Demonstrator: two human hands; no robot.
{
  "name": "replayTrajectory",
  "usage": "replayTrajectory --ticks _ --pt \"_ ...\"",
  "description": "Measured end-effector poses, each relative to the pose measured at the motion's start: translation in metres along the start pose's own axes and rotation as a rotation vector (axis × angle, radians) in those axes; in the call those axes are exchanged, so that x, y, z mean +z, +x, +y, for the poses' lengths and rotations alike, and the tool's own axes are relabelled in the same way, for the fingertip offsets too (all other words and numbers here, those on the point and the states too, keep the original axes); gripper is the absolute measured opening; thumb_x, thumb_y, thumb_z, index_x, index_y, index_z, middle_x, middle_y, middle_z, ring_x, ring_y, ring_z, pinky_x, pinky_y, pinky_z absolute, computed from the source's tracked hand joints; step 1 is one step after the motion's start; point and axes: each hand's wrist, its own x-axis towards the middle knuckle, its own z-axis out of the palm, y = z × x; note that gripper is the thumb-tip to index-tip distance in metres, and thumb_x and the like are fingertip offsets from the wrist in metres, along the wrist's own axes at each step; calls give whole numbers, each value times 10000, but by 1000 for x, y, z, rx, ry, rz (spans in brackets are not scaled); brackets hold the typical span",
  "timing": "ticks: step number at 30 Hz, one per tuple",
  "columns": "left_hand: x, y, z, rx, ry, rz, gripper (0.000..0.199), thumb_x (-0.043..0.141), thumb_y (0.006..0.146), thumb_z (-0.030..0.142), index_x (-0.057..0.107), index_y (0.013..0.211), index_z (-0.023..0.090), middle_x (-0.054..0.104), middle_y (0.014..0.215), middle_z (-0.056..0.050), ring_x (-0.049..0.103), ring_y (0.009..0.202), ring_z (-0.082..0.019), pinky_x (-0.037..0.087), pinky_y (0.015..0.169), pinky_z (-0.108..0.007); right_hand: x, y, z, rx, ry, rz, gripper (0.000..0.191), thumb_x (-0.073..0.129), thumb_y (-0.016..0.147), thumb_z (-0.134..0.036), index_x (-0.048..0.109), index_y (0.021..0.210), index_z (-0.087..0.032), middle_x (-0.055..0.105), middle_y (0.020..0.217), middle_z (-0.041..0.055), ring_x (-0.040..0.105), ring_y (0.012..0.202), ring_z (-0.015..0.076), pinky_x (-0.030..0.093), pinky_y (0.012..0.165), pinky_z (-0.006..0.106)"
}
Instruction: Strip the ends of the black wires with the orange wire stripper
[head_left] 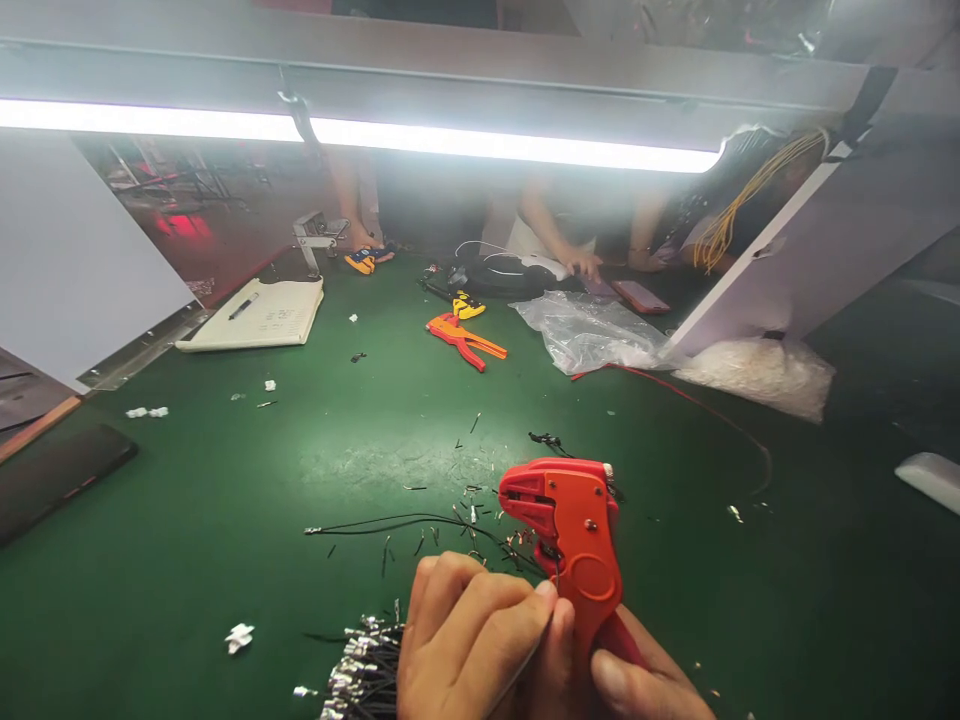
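Observation:
My right hand (645,675) is closed round the handles of a red and orange wire stripper (589,530), whose jaws point left. Close beside it, my left hand (480,635) pinches a thin black wire (556,575) between thumb and forefinger, at the lower part of the tool's head. Whether the wire sits inside the cutter cannot be made out. Another black wire with a metal terminal (313,531) runs across the mat to the left. Below my left hand, partly hidden by it, lies a bundle of black wires with crimped metal terminals (356,665).
Wire scraps (472,515) litter the green table (225,480). Farther back are an orange wire stripper (466,340), a notebook (262,318), a plastic bag (585,325) and a bag of white parts (765,375). Co-workers' hands (581,260) show behind, under a lamp (510,143).

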Motion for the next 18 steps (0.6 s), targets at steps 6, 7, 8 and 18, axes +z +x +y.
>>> replayTrajectory --ticks 6,7,8,18 --pt "-1 -3 -6 -45 -38 -36 155 590 926 117 656 911 256 703 679 25 504 623 -181 382 655 -333 -8 6 4 -5 -102 -18 449 745 795 -599 635 774 -164 509 584 -7 435 522 121 343 521 263" --pt "-2 -3 -6 -49 -44 -34 149 590 929 128 655 908 260 701 675 26 503 617 -179 381 652 -333 -10 5 6 10 -114 -4 452 745 791 -608 634 800 -170 513 582 -12 441 517 121 338 513 257" --pt "-2 -3 -6 -54 -54 -33 142 593 932 139 655 904 263 699 670 29 500 609 -177 378 647 -331 -13 4 8 21 -121 8 455 748 785 -614 626 816 -177 509 580 -18 439 512 120 336 506 252" --pt "2 6 4 -426 -395 59 184 676 855 101 703 785 269 650 655 53 536 620 -137 414 616 -276 -6 3 0 9 -46 -104 509 755 781 -591 614 993 -149 598 718 20 511 616 141 372 596 278"
